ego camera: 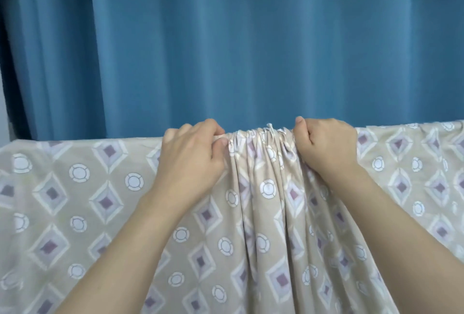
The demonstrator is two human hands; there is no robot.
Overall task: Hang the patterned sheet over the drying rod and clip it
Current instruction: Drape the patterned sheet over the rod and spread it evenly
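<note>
A beige sheet printed with white rings and purple diamonds hangs across the whole width of the view, draped over a rod that stays hidden beneath its top fold. Between my hands the cloth is bunched into tight pleats. My left hand grips the top fold just left of the pleats, thumb and fingers pinched on the fabric. My right hand is closed on the top fold just right of them. To either side of my hands the sheet lies flat. No clip is visible.
A blue pleated curtain hangs close behind the sheet and fills the upper half of the view. A pale strip of wall shows at the far left edge.
</note>
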